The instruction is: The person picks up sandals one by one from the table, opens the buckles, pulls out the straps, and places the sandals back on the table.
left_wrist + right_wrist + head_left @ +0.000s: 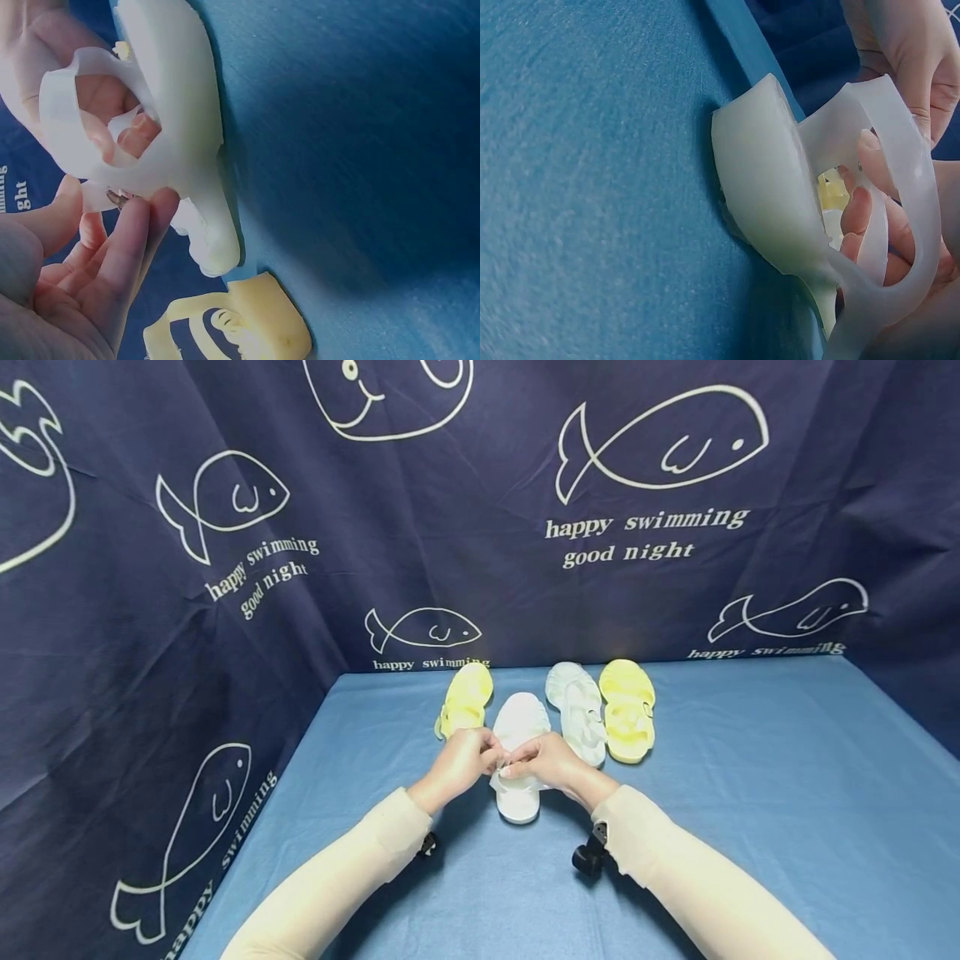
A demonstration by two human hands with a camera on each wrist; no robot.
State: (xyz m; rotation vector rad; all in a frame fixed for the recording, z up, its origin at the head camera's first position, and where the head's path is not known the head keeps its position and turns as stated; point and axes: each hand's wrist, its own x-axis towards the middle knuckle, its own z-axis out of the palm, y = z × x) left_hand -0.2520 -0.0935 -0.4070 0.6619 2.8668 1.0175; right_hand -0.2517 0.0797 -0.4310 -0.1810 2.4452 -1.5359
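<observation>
A white sandal [519, 806] stands on the blue cloth with its heel toward me, both hands at its straps. My left hand [467, 755] pinches the strap beside a small metal buckle [116, 199] between thumb and fingers. From the other side, my right hand [553, 762] grips the strap, its fingertips [857, 210] showing through the strap opening. The hands nearly meet over the sandal in the head view. In the left wrist view the sandal's pale sole [184, 90] rests on the cloth. Part of the strap is hidden behind the fingers.
A yellow sandal [471, 689] lies beyond my left hand. To the right are a pale sandal [573, 693] and another yellow sandal [628, 681], side by side. Dark blue curtains [495, 527] with fish drawings hang behind and left of the blue-covered table [750, 793].
</observation>
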